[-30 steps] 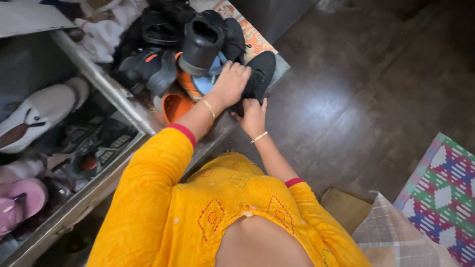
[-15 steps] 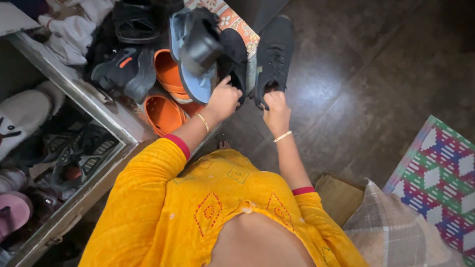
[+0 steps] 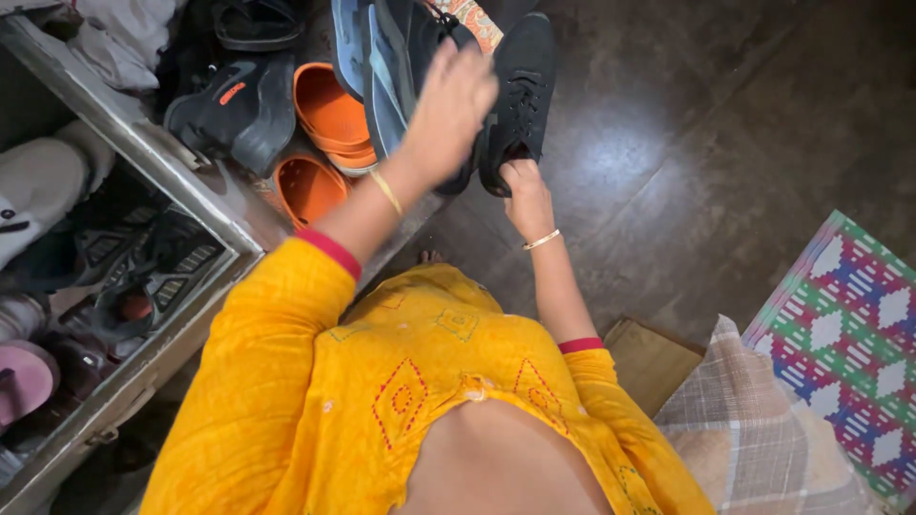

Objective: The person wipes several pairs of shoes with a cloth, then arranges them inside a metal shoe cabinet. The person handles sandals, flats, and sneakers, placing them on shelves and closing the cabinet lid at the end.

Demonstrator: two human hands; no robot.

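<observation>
Dark, glossy floor (image 3: 725,143) fills the right of the view, with a patterned mat (image 3: 849,353) at the far right edge and a checked cloth (image 3: 754,429) beside it. A metal rack (image 3: 162,172) runs along the left, its top crowded with footwear.

My right hand (image 3: 527,195) is out in front of me, arm nearly straight, wrist bangle showing. Its fingers are pinched on the heel end of a black shoe (image 3: 520,86) and hold it up, toe pointing away from me. The shoe hangs over the floor just off the rack's edge. It is a laced sneaker, matte black all over, upper and laces facing the camera; its heel opening is covered by my grip.

My left hand (image 3: 450,105) is raised above the rack's near end, forearm angled up from my yellow sleeve (image 3: 277,353). The fingers are spread and loosely extended, palm facing down toward the pile. The hand is blurred, so I cannot tell whether it touches anything; it appears to hover just over a second black shoe (image 3: 441,29) that sits beside the one I hold.

Just left of that hand, blue sandals (image 3: 367,57) stand on edge. Two orange clogs (image 3: 324,143) lie next to them, one resting partly on the other. A black sandal (image 3: 234,105) with an orange mark lies further left. Lower shelves hold more shoes, dim and hard to make out.
</observation>
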